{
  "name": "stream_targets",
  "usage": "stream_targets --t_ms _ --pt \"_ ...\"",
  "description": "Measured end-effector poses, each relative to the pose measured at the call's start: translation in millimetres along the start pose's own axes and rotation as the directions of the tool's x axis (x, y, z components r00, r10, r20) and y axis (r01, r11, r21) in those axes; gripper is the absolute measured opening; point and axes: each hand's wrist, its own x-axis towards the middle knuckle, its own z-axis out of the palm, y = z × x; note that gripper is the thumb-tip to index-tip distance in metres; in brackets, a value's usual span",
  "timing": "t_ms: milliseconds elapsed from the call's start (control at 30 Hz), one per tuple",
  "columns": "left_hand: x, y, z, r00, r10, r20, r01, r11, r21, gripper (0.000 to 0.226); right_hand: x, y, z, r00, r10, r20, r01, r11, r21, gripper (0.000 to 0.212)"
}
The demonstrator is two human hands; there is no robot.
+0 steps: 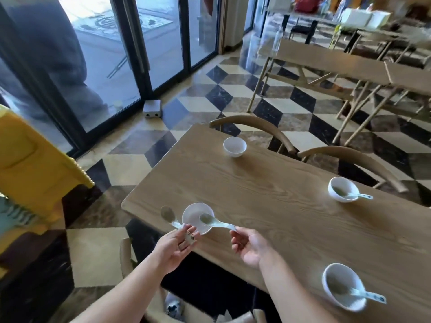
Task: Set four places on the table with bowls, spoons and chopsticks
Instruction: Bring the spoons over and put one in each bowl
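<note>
Both hands hold spoons by their handles. Left hand fingers pinch one spoon beside the near bowl on the wooden surface. Right hand fingers pinch another spoon over that bowl.

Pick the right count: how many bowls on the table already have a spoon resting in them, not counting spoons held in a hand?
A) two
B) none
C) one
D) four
A: only the far right bowl and the near right bowl each hold a spoon; the far left bowl is empty, and the spoon over the near left bowl is held by the right hand.
</note>
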Motion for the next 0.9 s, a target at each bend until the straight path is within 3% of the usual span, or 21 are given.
stream_targets --t_ms 300,767,900 --pt "54.9 80.6 -23.4 0.993 -0.084 0.088 0.080 0.996 0.048 0.021 33.4 20.0 48.6 0.989 0.040 -0.139 -0.036 0.999 0.035 0.010" --pt "92.9 84.5 -28.4 0.976 -0.172 0.131 0.162 0.983 0.082 0.018 51.1 23.4 52.0 0.972 0.021 -0.232 -0.038 0.997 -0.069 0.007" --pt "97.2 87.2 -12.3 0.978 -0.166 0.129 0.157 0.984 0.084 0.019 45.0 27.0 43.9 0.955 0.059 -0.292 -0.126 0.968 -0.217 0.005"
